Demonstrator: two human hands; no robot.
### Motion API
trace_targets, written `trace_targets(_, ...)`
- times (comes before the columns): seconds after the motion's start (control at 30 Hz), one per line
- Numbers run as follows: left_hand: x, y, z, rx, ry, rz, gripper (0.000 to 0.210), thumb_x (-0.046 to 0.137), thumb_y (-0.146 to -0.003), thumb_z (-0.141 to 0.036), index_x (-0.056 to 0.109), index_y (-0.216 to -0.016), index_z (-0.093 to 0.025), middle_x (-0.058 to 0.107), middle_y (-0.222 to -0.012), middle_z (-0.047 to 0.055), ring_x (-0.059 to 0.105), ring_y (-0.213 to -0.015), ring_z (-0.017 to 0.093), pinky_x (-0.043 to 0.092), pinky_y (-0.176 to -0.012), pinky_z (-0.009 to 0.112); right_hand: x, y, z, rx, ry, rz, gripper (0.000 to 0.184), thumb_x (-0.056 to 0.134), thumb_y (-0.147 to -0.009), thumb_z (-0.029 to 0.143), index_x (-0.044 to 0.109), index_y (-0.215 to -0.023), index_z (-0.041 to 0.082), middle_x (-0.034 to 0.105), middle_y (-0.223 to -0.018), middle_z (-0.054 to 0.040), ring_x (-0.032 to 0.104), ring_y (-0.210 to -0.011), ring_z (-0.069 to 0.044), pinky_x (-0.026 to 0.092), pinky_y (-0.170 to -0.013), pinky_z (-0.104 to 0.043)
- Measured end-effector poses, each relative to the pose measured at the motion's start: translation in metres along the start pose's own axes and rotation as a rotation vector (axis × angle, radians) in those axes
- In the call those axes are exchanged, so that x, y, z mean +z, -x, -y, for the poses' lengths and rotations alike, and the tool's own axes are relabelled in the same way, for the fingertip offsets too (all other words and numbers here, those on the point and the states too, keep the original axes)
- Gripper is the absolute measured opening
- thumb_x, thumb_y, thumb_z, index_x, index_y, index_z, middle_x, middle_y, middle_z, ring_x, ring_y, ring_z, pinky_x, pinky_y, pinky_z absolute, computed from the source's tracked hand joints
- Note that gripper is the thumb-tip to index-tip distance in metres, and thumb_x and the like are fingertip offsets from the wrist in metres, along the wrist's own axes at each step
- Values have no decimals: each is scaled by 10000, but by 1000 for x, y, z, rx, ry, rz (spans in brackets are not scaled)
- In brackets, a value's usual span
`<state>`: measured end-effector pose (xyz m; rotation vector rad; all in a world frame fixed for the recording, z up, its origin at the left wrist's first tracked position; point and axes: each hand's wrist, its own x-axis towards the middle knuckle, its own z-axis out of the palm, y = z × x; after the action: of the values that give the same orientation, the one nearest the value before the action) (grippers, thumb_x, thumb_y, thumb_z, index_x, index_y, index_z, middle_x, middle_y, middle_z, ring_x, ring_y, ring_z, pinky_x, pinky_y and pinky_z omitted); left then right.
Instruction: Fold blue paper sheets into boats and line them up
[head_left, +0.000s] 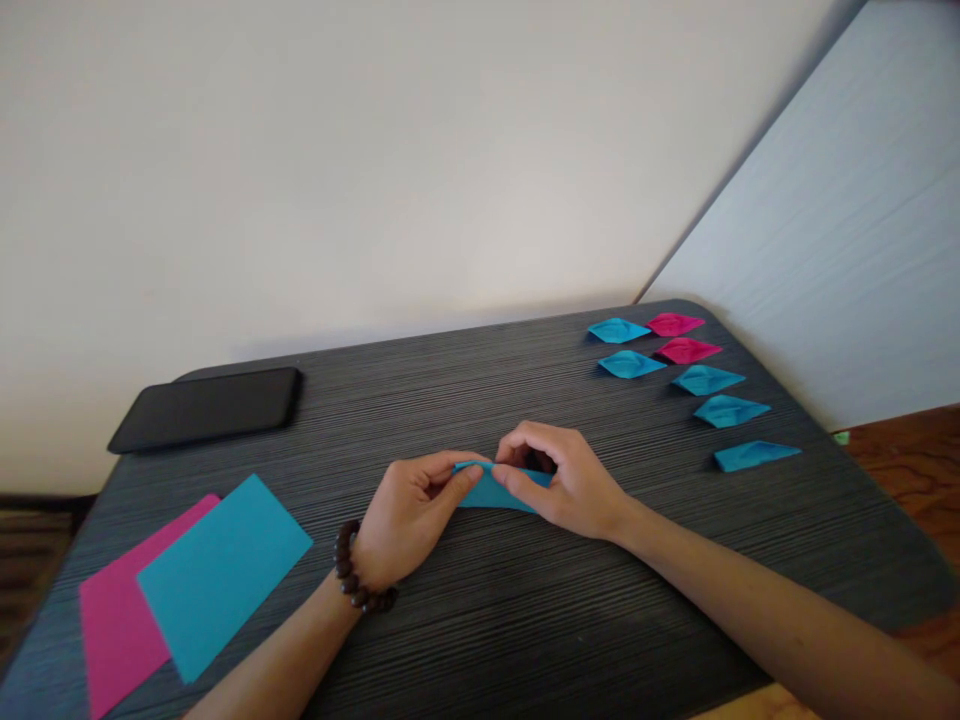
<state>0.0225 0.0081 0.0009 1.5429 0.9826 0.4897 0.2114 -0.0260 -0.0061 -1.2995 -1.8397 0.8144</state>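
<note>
A folded piece of blue paper (496, 494) is held between my two hands above the middle of the dark table. My left hand (409, 510), with a dark bead bracelet (351, 570) on its wrist, pinches the paper's upper left edge between thumb and fingers. Close beside it, my right hand (566, 480) grips the top edge and right part, thumb in front and fingers curled behind. The fingers hide parts of the paper, so its full shape does not show.
Several folded paper boats, blue (631, 364) and pink (688, 350), stand at the table's right side. A flat blue piece (756, 456) lies nearest. At left, a blue sheet (225, 580) overlaps a pink sheet (124, 610). A black phone (206, 410) lies behind, near the wall (375, 180).
</note>
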Motion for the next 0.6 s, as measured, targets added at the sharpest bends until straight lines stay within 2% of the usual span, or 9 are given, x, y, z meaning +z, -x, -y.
trace_targets(0.2, 2, 1, -2, -3, -72, 5, 257, 544, -835, -322, 686, -994, -179, 703, -741, 6, 644, -735, 163, 502, -658, 228, 6, 2, -4, -20, 15, -8, 44, 551, -793, 182, 563, -752, 174, 536, -676, 21, 480, -613, -89, 361, -581, -217)
trace_targets(0.47, 1, 1, 0, -45, 12, 42, 272, 543, -836, -327, 667, -1015, -164, 713, -764, 19, 647, -714, 161, 495, -610, 218, 6, 2, -7, -51, 9, -13, 51, 543, -803, 187, 564, -758, 174, 534, -680, 20, 481, -617, -88, 363, -586, -215)
trace_targets(0.6, 3, 2, 0, -28, -15, 35, 269, 539, -839, -324, 663, -1019, -168, 711, -767, 17, 644, -707, 157, 488, -600, 212, 6, 2, -7, -47, 28, -11, 40, 557, -793, 200, 556, -760, 178, 529, -678, 21, 471, -609, -89, 359, -578, -218)
